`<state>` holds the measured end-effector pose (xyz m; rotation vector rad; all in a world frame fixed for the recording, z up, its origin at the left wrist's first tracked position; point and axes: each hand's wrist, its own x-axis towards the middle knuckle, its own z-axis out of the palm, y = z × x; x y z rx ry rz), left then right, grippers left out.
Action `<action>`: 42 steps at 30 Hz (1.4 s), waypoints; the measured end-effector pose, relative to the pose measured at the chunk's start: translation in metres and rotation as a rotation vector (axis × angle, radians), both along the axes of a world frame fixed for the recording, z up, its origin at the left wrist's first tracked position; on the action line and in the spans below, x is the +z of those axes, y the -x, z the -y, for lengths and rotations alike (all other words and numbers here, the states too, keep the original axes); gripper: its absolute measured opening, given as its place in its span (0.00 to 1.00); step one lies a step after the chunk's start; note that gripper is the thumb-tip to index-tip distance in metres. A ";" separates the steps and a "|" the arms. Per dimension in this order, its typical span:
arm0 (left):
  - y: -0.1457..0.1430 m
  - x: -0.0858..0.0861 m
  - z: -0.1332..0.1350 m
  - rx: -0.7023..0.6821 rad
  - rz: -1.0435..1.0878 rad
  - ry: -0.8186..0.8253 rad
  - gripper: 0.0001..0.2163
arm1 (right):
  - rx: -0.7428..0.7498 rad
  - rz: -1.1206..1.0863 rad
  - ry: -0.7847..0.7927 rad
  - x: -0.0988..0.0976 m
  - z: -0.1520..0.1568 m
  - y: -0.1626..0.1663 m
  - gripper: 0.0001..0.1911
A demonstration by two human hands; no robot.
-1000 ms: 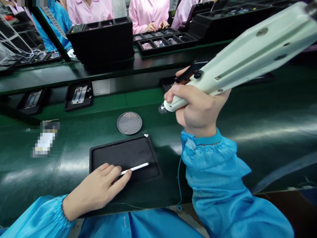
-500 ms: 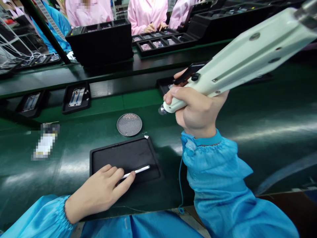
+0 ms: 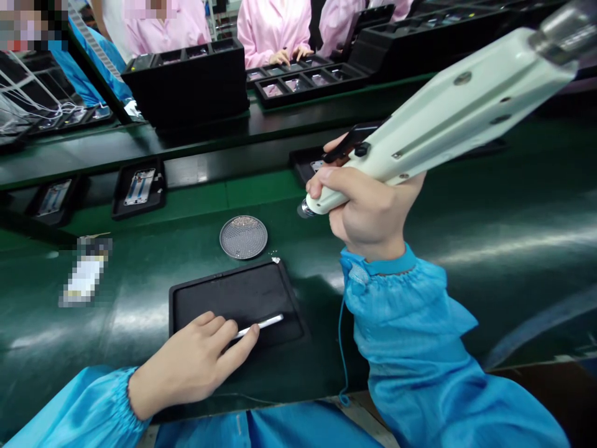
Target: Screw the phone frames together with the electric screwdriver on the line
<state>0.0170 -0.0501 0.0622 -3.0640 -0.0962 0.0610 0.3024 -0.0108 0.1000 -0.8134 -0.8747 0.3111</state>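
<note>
My right hand is wrapped round a pale green electric screwdriver, which slants with its nose down to the left, above the table. Its nose points at nothing close by. My left hand is closed on a slim white-edged piece, seen edge-on over a shallow black tray. The rest of that piece is hidden behind the fingers. Beyond the tray lies a round dimpled dish with tiny screws gathered at its far side. A few white bits rest between dish and tray.
Small black trays with phone parts stand along the back ledge. At the left lies a blurred-out white item. A tall black box and compartment trays stand farther back, where people in pink work.
The screwdriver's rear end has dipped and shifted slightly left. My left hand and the piece have barely moved. The background has shifted a little with the camera.
</note>
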 end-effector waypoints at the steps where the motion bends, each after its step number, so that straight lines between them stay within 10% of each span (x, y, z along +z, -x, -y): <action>1: 0.000 0.000 0.000 0.000 0.003 0.001 0.21 | 0.001 0.003 -0.005 0.000 0.000 0.000 0.07; 42: 0.007 -0.006 -0.031 0.045 0.221 0.127 0.16 | 0.028 -0.053 0.004 -0.005 -0.003 0.001 0.09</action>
